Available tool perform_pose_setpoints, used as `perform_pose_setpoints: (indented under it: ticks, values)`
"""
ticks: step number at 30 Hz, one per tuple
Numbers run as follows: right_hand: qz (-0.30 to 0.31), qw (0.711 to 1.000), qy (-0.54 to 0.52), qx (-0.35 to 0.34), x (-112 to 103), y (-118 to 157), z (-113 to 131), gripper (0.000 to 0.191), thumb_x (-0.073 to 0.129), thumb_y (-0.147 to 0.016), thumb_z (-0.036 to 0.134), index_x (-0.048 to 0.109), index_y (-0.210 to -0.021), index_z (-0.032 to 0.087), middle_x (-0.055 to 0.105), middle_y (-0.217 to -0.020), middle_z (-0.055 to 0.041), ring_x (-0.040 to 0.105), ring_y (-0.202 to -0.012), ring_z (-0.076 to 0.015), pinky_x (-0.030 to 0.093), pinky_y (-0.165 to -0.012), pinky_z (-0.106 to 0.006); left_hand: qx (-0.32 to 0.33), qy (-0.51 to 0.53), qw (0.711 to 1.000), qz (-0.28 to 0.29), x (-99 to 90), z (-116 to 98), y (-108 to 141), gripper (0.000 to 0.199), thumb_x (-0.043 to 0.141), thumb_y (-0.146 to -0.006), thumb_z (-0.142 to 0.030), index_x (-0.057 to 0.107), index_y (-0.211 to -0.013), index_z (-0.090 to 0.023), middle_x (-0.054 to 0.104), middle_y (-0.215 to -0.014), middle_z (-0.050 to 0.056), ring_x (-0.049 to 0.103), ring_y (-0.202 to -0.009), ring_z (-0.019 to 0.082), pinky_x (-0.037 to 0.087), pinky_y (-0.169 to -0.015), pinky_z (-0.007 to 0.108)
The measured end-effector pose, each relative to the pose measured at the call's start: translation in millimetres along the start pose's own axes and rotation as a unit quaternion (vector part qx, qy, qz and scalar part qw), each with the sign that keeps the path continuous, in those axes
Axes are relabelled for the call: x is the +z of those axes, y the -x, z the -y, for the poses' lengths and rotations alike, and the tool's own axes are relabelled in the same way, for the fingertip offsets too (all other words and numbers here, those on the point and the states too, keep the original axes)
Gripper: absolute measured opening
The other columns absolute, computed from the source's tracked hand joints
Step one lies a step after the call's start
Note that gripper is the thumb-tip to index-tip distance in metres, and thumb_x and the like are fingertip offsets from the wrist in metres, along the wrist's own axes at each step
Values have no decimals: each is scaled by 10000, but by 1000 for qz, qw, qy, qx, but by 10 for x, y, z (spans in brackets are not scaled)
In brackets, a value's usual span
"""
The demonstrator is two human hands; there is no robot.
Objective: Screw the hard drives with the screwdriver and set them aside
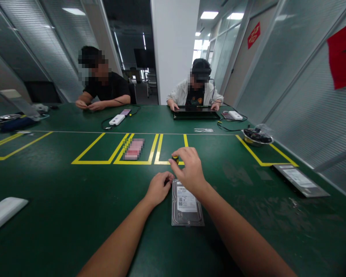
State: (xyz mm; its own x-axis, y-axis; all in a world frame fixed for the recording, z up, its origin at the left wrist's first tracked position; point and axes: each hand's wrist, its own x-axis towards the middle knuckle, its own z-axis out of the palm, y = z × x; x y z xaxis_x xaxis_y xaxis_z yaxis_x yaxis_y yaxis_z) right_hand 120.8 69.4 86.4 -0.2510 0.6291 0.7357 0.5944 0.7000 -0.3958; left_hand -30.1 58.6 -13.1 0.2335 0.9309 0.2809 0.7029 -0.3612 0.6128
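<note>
A silver hard drive with a white label lies flat on the green table, in front of me. At its far left corner, my left hand rests with curled fingers against the edge; the exact contact is partly hidden. Just above the far end of the drive, my right hand pinches a small black-and-yellow handle between thumb and fingers. It looks like the top of a screwdriver; its lower part cannot be made out. My right wrist covers the drive's far right corner.
Yellow tape outlines cross the table, with a blurred pink item inside one. A second drive-like metal unit and a bowl of dark parts stand right. Two people sit opposite, one holding a black panel. A white object lies left.
</note>
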Motion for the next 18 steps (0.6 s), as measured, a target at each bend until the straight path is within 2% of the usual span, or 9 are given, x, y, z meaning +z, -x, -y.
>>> perform_pose_setpoints:
  ticks: [4,8,11,18]
  values:
    - [-5,1000,-7,-10,17,7,-10,181,553,-860,185,634,-1021,200,663,-1029,-54,549,-989,-219,431,-914,-392,-2,-5,1000,2,4,3,-2,130,521,-774,-86,591,-812,-190,647,-806,15,542,-771,193,373,-709,298]
    - [-13,1000,11,0,30,16,-22,155,609,-856,290,662,-975,204,649,-995,-71,548,-975,-234,445,-892,-403,-4,-4,1000,-1,4,-1,-5,120,520,-777,-93,584,-803,-191,640,-794,14,539,-761,193,370,-702,299]
    - [-8,1000,5,-1,28,14,-25,125,574,-870,240,657,-959,214,664,-961,-54,558,-949,-223,451,-882,-399,-3,3,1000,-2,3,0,-6,121,522,-774,-91,585,-800,-192,636,-783,11,540,-760,191,371,-699,296]
    - [-16,1000,1,-8,40,6,-36,176,562,-866,217,668,-1006,203,676,-1076,-65,558,-1031,-232,446,-938,-414,2,-2,1000,-4,9,9,-5,127,523,-772,-86,586,-806,-191,641,-796,13,546,-763,189,379,-709,295]
